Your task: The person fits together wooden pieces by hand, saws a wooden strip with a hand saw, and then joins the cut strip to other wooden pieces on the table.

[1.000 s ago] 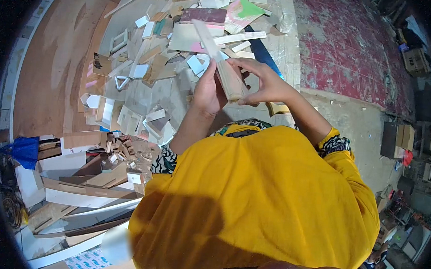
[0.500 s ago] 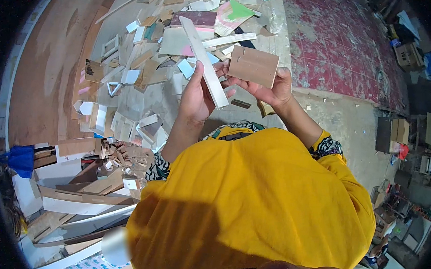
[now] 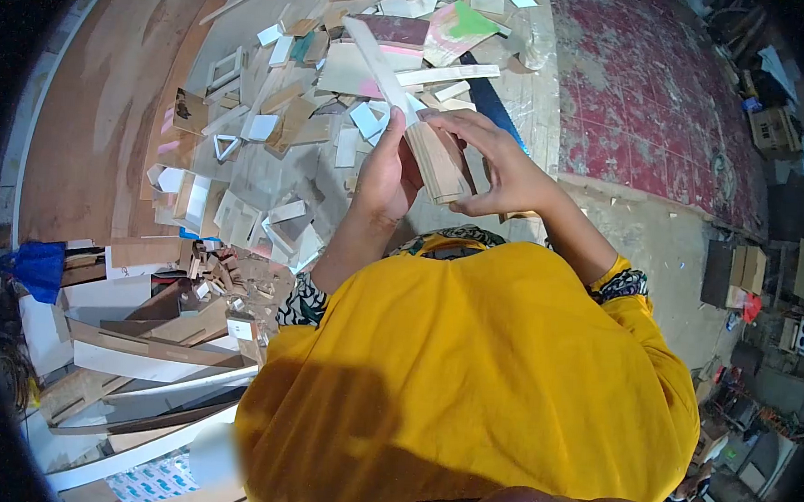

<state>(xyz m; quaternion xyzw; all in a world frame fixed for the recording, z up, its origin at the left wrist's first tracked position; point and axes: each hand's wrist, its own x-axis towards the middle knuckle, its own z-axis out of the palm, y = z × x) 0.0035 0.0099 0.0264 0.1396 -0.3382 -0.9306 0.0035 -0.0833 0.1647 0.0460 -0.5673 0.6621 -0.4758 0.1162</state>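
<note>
My left hand (image 3: 389,179) is closed around a long pale wooden strip (image 3: 380,63), which slants up and away over the work surface. My right hand (image 3: 508,170) grips a small brown wooden board (image 3: 438,165), now turned so its layered edge faces me. The board lies along the near end of the strip, and the two appear to touch. The right thumb is at the board's lower end, with the fingers over its upper end. Part of the strip's near end is hidden by the board and my hands.
Wood offcuts (image 3: 286,122) and painted boards (image 3: 372,70) litter the work surface ahead. A dark blue strip (image 3: 498,111) lies beyond my right hand. Long planks (image 3: 155,365) are piled at lower left, near a blue cloth (image 3: 35,271). Red flooring (image 3: 646,100) is at upper right.
My right hand has turned the brown board from flat-face view onto its edge and brought it left against the strip. The camera view has shifted slightly.
</note>
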